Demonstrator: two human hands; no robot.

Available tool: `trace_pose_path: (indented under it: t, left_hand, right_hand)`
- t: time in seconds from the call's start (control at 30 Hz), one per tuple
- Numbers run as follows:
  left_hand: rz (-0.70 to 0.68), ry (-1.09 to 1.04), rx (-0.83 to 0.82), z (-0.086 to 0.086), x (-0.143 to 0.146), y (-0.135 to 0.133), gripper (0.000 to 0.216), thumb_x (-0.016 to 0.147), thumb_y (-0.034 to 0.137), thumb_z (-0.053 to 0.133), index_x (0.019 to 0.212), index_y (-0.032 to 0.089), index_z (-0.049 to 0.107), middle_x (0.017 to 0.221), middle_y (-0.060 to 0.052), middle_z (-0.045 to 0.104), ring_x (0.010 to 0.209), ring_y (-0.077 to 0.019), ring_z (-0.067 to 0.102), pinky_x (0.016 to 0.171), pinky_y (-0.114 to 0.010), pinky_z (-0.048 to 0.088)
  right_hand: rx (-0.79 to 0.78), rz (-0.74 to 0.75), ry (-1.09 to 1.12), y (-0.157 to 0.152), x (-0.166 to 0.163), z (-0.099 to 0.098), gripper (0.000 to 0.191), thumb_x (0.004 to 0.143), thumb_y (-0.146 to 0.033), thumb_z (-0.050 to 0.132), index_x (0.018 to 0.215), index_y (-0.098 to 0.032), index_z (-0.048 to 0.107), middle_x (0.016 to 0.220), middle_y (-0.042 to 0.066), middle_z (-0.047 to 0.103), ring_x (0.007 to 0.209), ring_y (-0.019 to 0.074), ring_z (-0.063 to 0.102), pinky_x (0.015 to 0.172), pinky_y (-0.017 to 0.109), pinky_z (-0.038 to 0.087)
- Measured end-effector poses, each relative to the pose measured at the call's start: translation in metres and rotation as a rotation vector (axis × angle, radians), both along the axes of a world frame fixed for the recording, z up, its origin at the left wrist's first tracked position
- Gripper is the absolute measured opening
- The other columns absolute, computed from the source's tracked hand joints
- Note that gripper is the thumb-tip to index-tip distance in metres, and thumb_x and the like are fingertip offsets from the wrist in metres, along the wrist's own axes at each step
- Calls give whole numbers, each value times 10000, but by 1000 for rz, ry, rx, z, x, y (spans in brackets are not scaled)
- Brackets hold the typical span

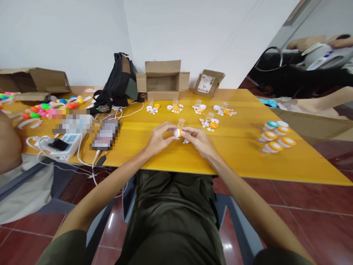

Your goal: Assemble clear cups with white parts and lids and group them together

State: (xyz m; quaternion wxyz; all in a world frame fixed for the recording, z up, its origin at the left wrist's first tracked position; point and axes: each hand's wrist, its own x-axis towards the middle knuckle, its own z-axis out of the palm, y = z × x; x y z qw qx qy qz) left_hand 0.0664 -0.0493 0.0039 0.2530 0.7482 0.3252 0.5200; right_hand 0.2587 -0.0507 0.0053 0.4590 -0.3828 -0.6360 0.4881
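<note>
Between my two hands is an orange jar lid with a white disc on it [177, 133]. My left hand [160, 138] pinches its left side, and my right hand [196, 139] has its thumb and fingers closed on the right side. Just beyond the fingers stands a small clear jar [181, 122]. Small white pieces [186, 141] lie by my right hand, partly covered by it. Farther back, several groups each hold a clear jar, a lid and small white pieces, such as the one with an orange lid [214, 125].
Several capped jars [271, 136] stand at the right. At the back are an open cardboard box [162, 81], a smaller box [209, 84] and a black backpack [117, 81]. A phone [106, 134], power strip [70, 143] and cables lie left; another person's arm [9, 143] is beyond.
</note>
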Motion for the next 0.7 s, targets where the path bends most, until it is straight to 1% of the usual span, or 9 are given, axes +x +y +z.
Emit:
trace_pose_path:
  t: [0.1,0.27,0.33,0.47,0.57,0.7]
  left_hand:
    - [-6,3,2,0,1,-1,275,810,400,816,1014,227,751,980,-69,761,897,-212,683,866,-374,546]
    - [-20,-22,-26,-2,2,0,297,794,382,830,1029,218,752,1006,-76,770,924,-215,701,898,-381,556]
    - [-23,-55,-75,-2,3,0,310,783,374,836,1034,212,753,1026,-81,778,949,-222,712,921,-391,561]
    - [-55,-133,-223,-2,4,1,278,802,393,799,997,197,771,1104,-96,787,1020,-236,729,978,-414,563]
    - [-96,-199,-314,-2,5,3,306,802,422,790,1003,191,785,1126,-102,790,1040,-242,739,995,-422,565]
    - [-120,-277,-412,-1,5,6,358,765,469,820,997,198,797,1097,-88,803,1034,-248,747,983,-421,575]
  right_hand:
    - [-6,0,-11,-1,-1,2,498,715,-726,751,844,-248,799,798,26,773,746,202,685,616,302,544]
    - [-22,11,-15,-2,-2,6,530,701,-766,737,789,-245,777,785,27,773,760,212,710,649,310,560]
    - [-34,1,8,-2,-2,5,540,689,-767,749,824,-245,770,806,31,782,754,213,725,670,318,575]
    - [-58,-24,92,-1,-5,3,585,661,-760,782,942,-249,738,823,34,793,756,224,760,728,348,614]
    - [-66,-20,133,0,-10,3,570,686,-763,764,891,-236,699,812,43,794,760,223,767,776,372,634]
    - [-85,-63,156,3,-17,3,576,687,-780,749,819,-228,648,757,50,781,732,224,767,745,377,653]
